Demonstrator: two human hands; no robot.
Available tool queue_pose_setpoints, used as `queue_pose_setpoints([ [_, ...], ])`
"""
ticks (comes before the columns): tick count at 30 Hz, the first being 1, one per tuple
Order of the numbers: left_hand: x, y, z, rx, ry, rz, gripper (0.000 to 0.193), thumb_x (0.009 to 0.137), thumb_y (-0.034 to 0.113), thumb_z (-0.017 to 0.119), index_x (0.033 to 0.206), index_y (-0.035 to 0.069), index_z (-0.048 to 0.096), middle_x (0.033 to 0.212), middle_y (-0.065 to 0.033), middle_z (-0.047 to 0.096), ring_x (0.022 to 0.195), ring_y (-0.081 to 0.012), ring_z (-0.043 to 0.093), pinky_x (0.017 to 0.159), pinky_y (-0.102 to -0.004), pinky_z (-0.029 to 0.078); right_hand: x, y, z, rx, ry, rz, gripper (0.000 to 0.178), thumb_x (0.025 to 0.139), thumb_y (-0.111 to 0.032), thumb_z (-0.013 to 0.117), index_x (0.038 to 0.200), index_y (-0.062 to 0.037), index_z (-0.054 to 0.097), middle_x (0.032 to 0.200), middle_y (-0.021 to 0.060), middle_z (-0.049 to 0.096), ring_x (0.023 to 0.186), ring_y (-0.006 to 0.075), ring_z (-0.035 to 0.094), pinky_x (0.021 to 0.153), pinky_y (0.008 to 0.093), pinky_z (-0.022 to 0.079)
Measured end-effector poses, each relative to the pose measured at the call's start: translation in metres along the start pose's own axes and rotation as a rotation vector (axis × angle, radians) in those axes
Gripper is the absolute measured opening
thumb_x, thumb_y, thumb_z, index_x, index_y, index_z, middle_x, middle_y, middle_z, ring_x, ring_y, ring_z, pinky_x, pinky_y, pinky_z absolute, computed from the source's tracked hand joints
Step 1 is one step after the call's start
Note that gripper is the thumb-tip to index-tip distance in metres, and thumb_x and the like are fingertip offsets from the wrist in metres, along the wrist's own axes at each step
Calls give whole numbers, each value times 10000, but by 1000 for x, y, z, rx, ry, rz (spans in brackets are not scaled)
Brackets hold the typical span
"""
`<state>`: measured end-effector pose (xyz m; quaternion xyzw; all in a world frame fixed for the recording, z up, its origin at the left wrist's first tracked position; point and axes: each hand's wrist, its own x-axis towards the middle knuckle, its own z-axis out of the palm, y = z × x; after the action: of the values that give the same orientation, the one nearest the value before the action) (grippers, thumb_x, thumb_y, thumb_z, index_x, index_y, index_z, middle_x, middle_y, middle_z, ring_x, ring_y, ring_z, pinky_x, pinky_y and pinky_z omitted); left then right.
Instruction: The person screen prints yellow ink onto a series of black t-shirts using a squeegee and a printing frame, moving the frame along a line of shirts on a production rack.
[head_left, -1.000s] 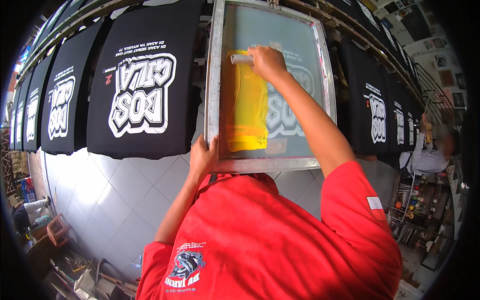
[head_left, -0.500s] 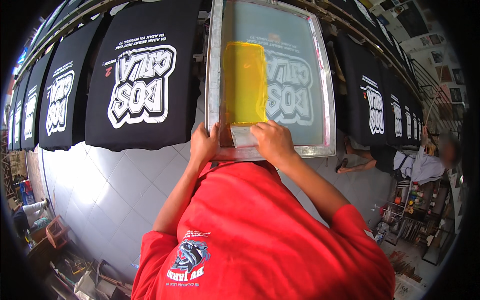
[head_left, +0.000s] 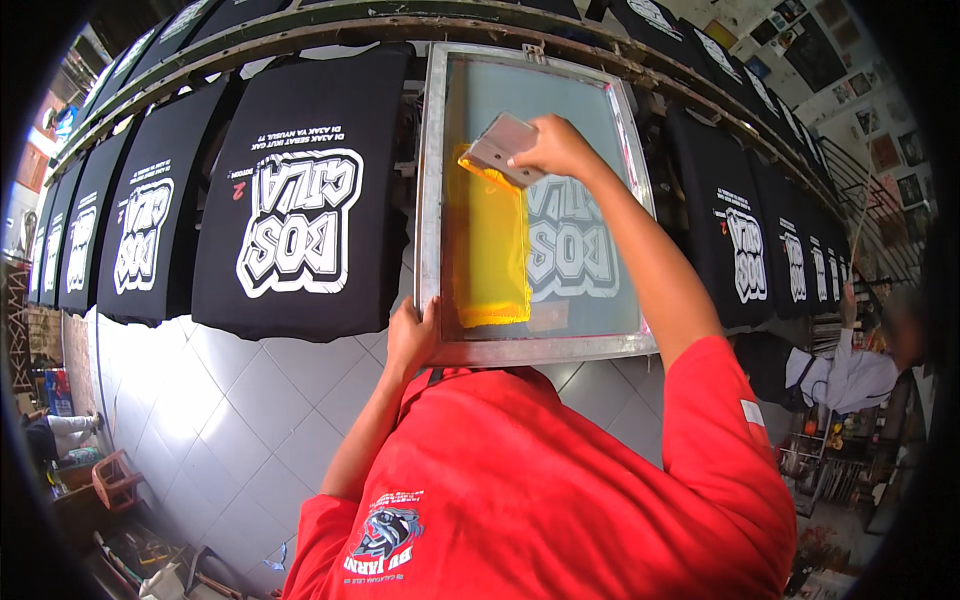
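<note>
In front of me a metal-framed printing screen (head_left: 545,352) lies over a black shirt, whose white lettering shows through the mesh. A rectangle of yellow ink (head_left: 490,260) covers the left part of the mesh. My right hand (head_left: 558,148) is closed on a pale squeegee (head_left: 502,143), tilted at the far end of the ink, with yellow along its lower edge. My left hand (head_left: 412,335) grips the near left corner of the screen's frame, fingers wrapped round its side.
Black shirts with white print (head_left: 300,210) lie in a row on my left, and more (head_left: 738,230) on my right. Rails (head_left: 330,35) run behind them. A person in a pale top (head_left: 850,375) is at the right. A reddish-brown plastic stool (head_left: 117,480) stands on the tiled floor at lower left.
My right hand has carried the squeegee from the near end of the screen to the far end of the yellow ink. My left hand keeps its grip on the frame. The view has shifted.
</note>
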<state>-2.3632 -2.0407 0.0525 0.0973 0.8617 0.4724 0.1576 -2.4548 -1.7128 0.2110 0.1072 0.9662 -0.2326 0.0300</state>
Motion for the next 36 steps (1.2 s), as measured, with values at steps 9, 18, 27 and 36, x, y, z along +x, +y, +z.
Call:
queue_pose_setpoints([
  [9, -3, 5, -2, 29, -1, -34, 439, 889, 362, 592, 836, -73, 563, 755, -312, 608, 769, -469, 611, 645, -478, 478, 1, 0, 79, -431, 297, -213, 81, 749, -105, 625, 812, -53, 630, 817, 105, 666, 824, 291, 653, 687, 408, 543],
  [18, -2, 0, -2, 36, 8, -48, 438, 887, 364, 593, 809, -65, 556, 721, -285, 607, 721, -453, 611, 629, -475, 470, -61, -23, 78, -315, 163, -193, 92, 759, -113, 625, 846, -85, 637, 782, 97, 655, 776, 299, 645, 691, 407, 535],
  [27, -3, 8, -4, -3, 2, -37, 415, 882, 340, 600, 808, -66, 556, 703, -285, 598, 701, -450, 607, 614, -465, 470, 32, -3, 49, -380, 223, -126, 188, 707, -183, 718, 855, -97, 641, 805, 114, 661, 805, 326, 645, 689, 436, 521],
  [36, -3, 3, -4, -3, -19, -48, 421, 885, 346, 595, 819, -67, 551, 712, -290, 599, 727, -460, 605, 628, -475, 466, -57, -22, 86, -331, 170, -176, 128, 693, -103, 689, 793, -84, 610, 817, 94, 660, 794, 307, 646, 679, 433, 522],
])
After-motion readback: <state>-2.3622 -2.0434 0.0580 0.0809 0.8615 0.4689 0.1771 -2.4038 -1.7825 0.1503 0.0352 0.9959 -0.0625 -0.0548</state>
